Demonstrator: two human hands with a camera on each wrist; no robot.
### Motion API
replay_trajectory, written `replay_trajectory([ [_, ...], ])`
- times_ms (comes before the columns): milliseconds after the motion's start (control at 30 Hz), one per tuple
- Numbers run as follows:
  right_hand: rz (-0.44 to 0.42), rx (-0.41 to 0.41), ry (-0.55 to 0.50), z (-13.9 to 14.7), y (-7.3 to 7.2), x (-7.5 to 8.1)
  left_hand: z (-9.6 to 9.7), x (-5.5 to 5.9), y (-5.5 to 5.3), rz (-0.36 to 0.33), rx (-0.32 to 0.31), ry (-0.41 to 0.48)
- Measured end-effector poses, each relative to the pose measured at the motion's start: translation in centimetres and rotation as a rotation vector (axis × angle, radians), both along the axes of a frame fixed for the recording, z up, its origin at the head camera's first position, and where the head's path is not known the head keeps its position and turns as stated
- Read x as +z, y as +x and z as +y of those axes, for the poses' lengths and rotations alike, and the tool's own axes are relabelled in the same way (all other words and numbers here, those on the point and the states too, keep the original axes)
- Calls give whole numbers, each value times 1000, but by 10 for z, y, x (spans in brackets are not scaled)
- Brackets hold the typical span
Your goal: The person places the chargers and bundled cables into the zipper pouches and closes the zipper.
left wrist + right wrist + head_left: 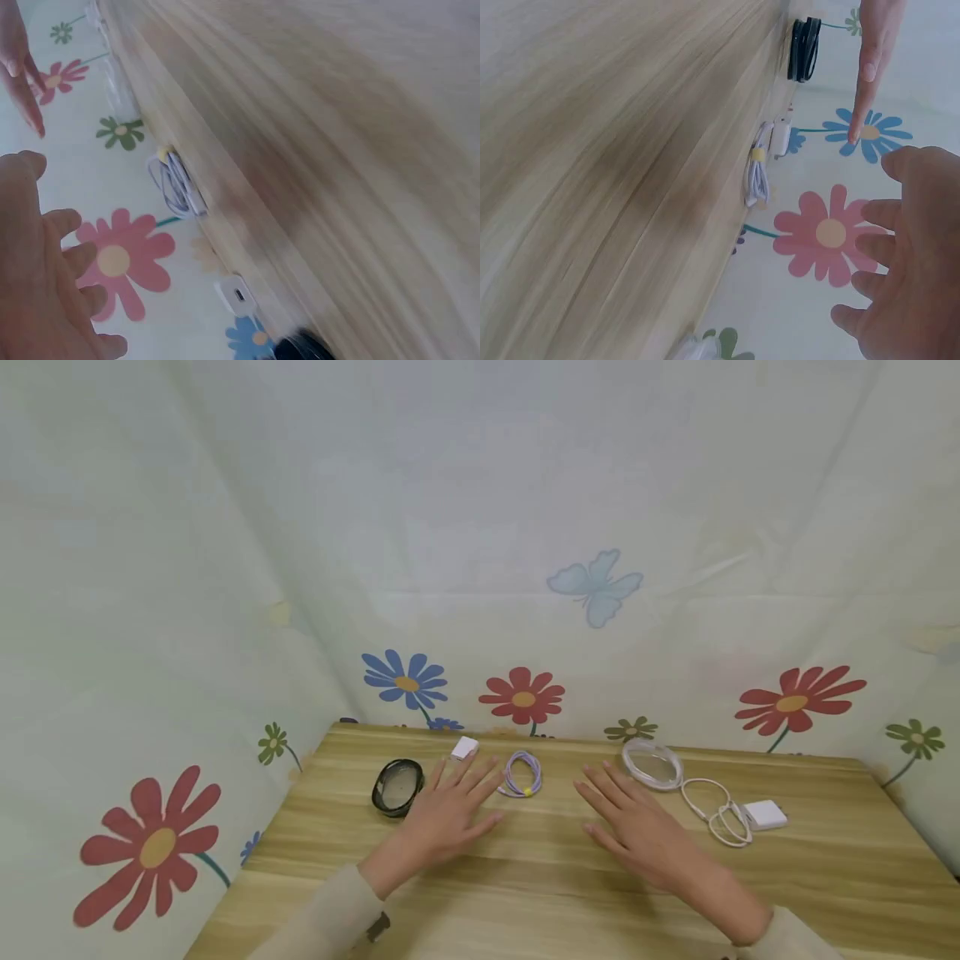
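Flowered cloth point(487, 485) backs the surface point(555, 893); left hand point(442, 817) and right hand point(647, 835) spread empty fingers; a careless sweep could snag the white cable point(702, 814), dragging the adapter point(766, 815).

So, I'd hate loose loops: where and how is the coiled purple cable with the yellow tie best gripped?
I'd pinch the coiled purple cable at its yellow tie, coming from above on the person's side: the coil lies flat, and the tie gathers strands at its near edge.

Black coil point(395, 813), purple cable point(537, 774) with yellow tie point(528, 792), white chargers point(765, 815), streaky yellow-brown surface point(540, 893), and red and blue flowers point(522, 699) brightening the pale curtain point(465, 527)!
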State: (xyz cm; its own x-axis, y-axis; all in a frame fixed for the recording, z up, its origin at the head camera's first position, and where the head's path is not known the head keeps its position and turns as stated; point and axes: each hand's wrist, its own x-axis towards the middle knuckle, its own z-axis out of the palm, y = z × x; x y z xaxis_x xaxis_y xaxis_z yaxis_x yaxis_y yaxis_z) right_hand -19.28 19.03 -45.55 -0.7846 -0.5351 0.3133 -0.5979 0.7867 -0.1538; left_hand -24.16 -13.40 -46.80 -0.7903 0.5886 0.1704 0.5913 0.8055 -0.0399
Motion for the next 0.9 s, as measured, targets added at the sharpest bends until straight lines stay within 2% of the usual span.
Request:
replay_trajectory([
  [133, 44, 17, 4, -7, -2, 0, -11, -2, 2, -17, 54, 16],
  [267, 40, 35, 23, -12, -4, 0, -23, -2, 4, -27, 99, 43],
  [500, 15, 46, 26, -20, -5, 1, -46, 1, 7, 30, 171, 48],
  [667, 23, 59, 23, -24, -7, 1, -63, -2, 10, 62, 185, 82],
  [900, 37, 70, 33, -26, -6, 1, -86, -12, 15, 97, 194, 123],
])
